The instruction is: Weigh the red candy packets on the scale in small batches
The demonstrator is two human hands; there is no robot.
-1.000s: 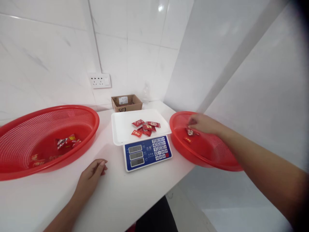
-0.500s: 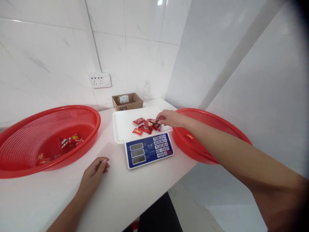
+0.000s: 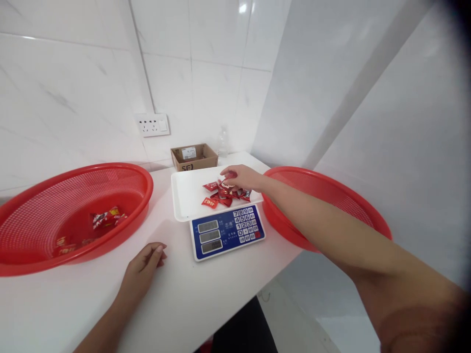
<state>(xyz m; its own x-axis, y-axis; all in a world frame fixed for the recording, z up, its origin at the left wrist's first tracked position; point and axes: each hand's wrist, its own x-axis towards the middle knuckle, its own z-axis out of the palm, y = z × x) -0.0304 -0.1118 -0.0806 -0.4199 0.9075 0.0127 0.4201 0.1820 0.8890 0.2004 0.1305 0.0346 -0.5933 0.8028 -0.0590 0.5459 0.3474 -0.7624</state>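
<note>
My right hand [image 3: 243, 177] is over the white tray [image 3: 187, 196] of a digital scale, its fingers closed on a small red wrapped candy [image 3: 230, 175]. Below the fingers lies a pile of red wrapped candies [image 3: 222, 196], and one flat packet [image 3: 209, 202] sits at its front left. The blue keypad panel [image 3: 228, 233] of the scale faces me, its displays too faint to read well. My left hand [image 3: 145, 262] rests on the table left of the scale, fingers curled together with nothing visible in them.
A red plastic basket [image 3: 142, 208] with several packets stands at the left. Another red basket [image 3: 285, 225] stands at the right, partly behind my forearm. Against the wall are an open cardboard box [image 3: 198, 162] and a clear bottle [image 3: 222, 142]. A wall socket [image 3: 152, 125] is above.
My right hand has moved left across the tray and now shows a red candy in its fingers. The pile has shifted and looks fuller. My left hand stays put.
</note>
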